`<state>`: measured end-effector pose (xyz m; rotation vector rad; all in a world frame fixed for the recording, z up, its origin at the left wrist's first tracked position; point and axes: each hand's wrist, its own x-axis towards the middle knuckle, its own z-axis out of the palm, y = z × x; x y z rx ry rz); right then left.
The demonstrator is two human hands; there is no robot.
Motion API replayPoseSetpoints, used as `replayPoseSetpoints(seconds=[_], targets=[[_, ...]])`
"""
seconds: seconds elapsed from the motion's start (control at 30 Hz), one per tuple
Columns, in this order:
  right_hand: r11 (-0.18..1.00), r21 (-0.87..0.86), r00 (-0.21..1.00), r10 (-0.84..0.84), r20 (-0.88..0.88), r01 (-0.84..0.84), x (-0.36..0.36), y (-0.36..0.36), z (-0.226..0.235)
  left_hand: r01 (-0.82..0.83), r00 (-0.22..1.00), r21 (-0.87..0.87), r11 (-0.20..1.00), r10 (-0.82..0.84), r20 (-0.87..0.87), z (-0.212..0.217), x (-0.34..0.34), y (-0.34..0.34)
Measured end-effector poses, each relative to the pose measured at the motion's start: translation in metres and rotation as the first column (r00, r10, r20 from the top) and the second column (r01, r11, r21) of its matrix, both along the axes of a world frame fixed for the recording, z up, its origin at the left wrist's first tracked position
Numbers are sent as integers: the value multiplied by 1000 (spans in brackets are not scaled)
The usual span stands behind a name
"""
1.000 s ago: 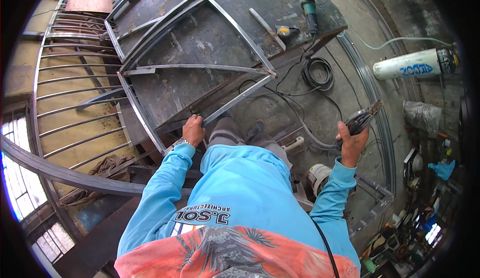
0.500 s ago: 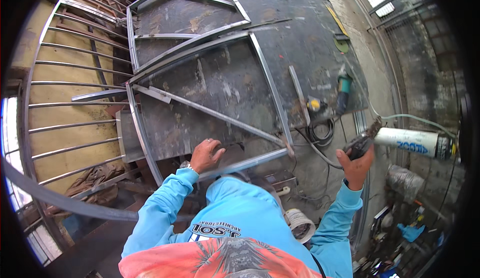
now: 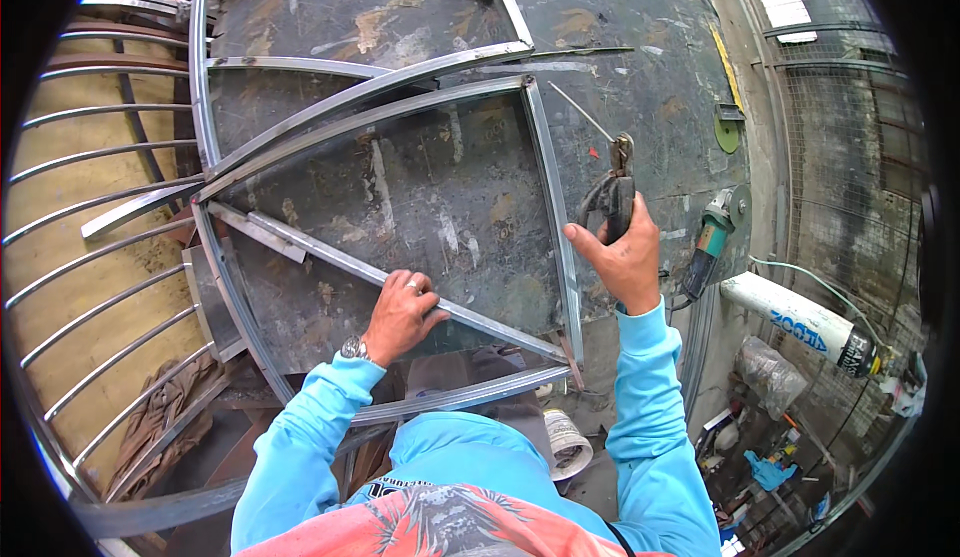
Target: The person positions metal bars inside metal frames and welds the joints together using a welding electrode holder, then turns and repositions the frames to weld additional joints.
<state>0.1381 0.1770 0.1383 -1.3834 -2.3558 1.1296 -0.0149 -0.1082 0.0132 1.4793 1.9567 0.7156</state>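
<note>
My left hand (image 3: 398,315) rests curled over a diagonal square metal tube (image 3: 330,263), fingers bent around it. This tube crosses a metal frame (image 3: 546,187) lying on a dark steel table (image 3: 480,147). My right hand (image 3: 622,257) is closed on the handle of a welding electrode holder (image 3: 621,157), to the right of the frame's side bar. A thin welding rod (image 3: 580,111) sticks out of its jaws, pointing up and left. The rod's tip is near the frame's far right corner, apart from it as far as I can see.
An angle grinder (image 3: 708,242) lies on the table's right side, with a green disc (image 3: 726,135) farther back. A white gas cylinder (image 3: 795,319) lies to the right. Curved metal railing (image 3: 100,242) stands at left. A white bucket (image 3: 567,445) stands near my legs.
My right hand has brought the electrode holder left and away from me, over the table. My left hand has moved onto the diagonal tube. The view has shifted too.
</note>
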Motion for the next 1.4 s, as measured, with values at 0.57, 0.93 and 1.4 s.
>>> replayPoseSetpoints(seconds=[0.57, 0.93, 1.4], targets=[[998, -57, 1000, 21, -16, -22, -18, 7, -19, -56, 998, -20, 998, 55, -22, 6, 2, 4], [997, -45, 989, 68, 128, -63, -30, -1, -10, -53, 998, -26, 998, 52, -41, 5, 3, 3], [993, -46, 986, 117, 120, -112, -46, 14, 15, -67, 998, 22, 998, 66, 14, 0, 5, -1]])
